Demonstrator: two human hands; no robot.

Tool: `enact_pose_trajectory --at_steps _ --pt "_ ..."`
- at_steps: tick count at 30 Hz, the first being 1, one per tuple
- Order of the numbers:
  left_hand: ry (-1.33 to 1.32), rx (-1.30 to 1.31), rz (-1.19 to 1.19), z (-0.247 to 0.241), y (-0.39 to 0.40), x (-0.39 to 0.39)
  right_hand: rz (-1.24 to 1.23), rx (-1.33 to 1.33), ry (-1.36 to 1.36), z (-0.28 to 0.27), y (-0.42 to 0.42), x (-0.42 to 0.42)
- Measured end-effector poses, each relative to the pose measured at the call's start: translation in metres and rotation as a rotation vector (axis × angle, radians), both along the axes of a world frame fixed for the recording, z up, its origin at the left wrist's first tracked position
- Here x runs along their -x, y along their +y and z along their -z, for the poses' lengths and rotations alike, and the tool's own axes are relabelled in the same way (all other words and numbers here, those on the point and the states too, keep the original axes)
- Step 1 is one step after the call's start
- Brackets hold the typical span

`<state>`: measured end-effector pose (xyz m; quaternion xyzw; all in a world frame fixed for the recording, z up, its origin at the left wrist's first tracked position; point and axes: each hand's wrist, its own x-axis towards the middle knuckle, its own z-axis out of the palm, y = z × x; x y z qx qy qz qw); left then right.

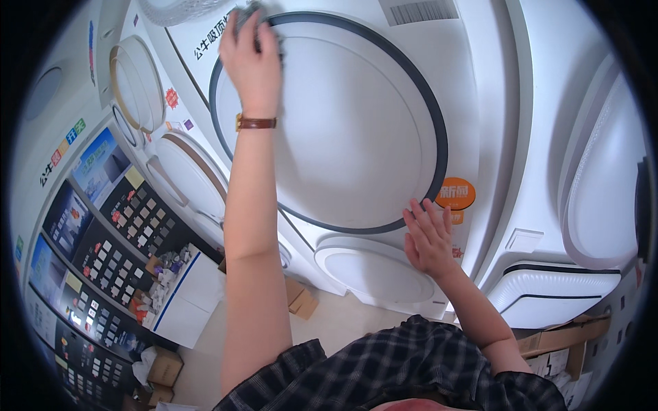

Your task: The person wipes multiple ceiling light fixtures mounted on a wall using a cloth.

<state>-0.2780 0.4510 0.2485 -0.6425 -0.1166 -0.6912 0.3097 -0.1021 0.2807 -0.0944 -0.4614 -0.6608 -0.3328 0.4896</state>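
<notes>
My left hand (pixel 252 67), with a brown strap watch (pixel 257 123) at its wrist, is raised to the upper left edge of a large round ceiling lamp (pixel 349 128) with a dark rim. It grips a crumpled grey cloth (pixel 252 18), partly hidden by the fingers, against the white display panel (pixel 455 92). At the lamp's lower right edge, my right hand (pixel 429 236) holds nothing; its fingers are spread near the rim, beside an orange round sticker (pixel 456 193). Whether its fingertips touch the rim I cannot tell.
Below hangs a smaller white round lamp (pixel 375 269). A square white lamp (pixel 555 293) and a round one (pixel 606 174) are on the right. At left stand switch display boards (pixel 110 267) and a white counter (pixel 190 298) with small items. Cardboard boxes (pixel 165 367) lie on the floor.
</notes>
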Motion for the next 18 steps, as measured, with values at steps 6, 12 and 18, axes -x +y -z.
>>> enact_pose_trajectory --at_steps 6,12,18 --pt "-0.372 0.319 -0.023 0.039 0.060 0.075 -0.022 0.026 0.018 0.001 0.006 -0.005" --pt "-0.577 0.585 0.002 0.157 0.083 0.118 -0.029 0.047 -0.006 0.005 0.012 -0.002" --pt "-0.773 0.769 0.068 0.249 0.080 0.124 -0.040 0.116 0.047 -0.009 0.016 0.006"
